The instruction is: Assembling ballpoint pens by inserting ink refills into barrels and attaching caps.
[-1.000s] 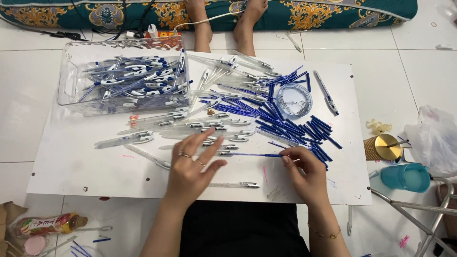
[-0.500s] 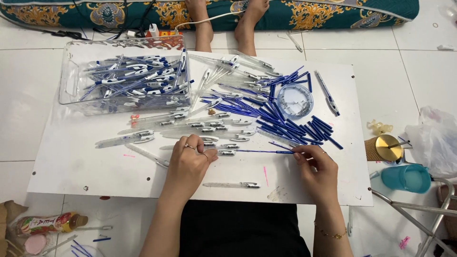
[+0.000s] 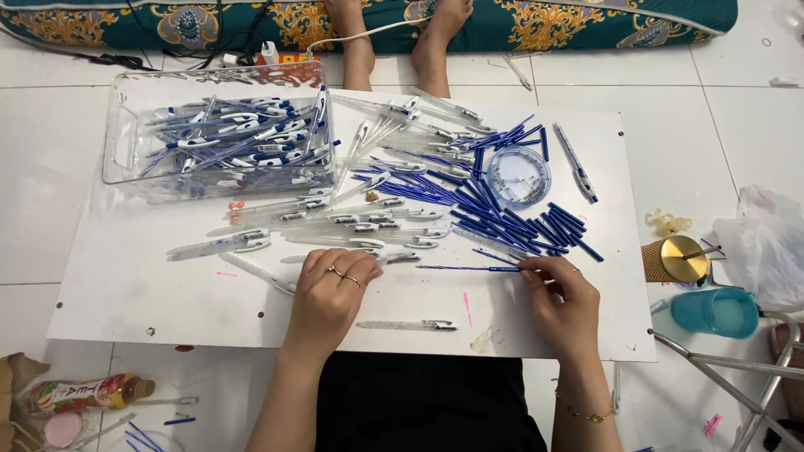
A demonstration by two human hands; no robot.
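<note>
My left hand, with rings on two fingers, rests on the white board. Its fingertips close on a clear pen barrel at the near edge of a row of clear barrels. My right hand pinches the right end of a thin blue refill, which lies flat and points left toward that barrel. Just beyond the right hand is a heap of blue refills. One clear pen lies alone between my hands, near the board's front edge.
A clear plastic bin full of finished blue and white pens stands at the back left. A round clear dish of springs sits amid the refills. Off the board to the right are a gold-topped tub, teal cup and plastic bag. Another person's feet are opposite.
My left hand has moved forward from the near board to the row of clear barrels and closed on one. My right hand has shifted slightly right, still pinching the blue refill.
</note>
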